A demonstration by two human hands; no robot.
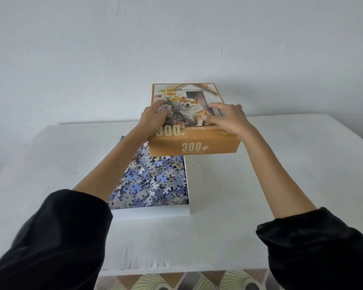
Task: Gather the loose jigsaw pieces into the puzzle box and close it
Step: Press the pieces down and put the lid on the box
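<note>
Both hands were clamped on the orange lid (194,146), left hand (153,117) at its left edge, right hand (226,120) at its right, fingers over the printed top. Lid hung above the far end of the box base (155,212), offset right; both long axes ran away from the person, pieces (155,181) heaped inside the base on the desk (260,164). My read: draw lid nearer and left, square the edges; spare room lay on the right.

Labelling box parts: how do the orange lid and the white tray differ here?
The lid is orange with a dog picture; the tray is plain white. The left hand and right hand hold the lid; the tray lies on the table, full of pieces. Both are rectangular.
</note>
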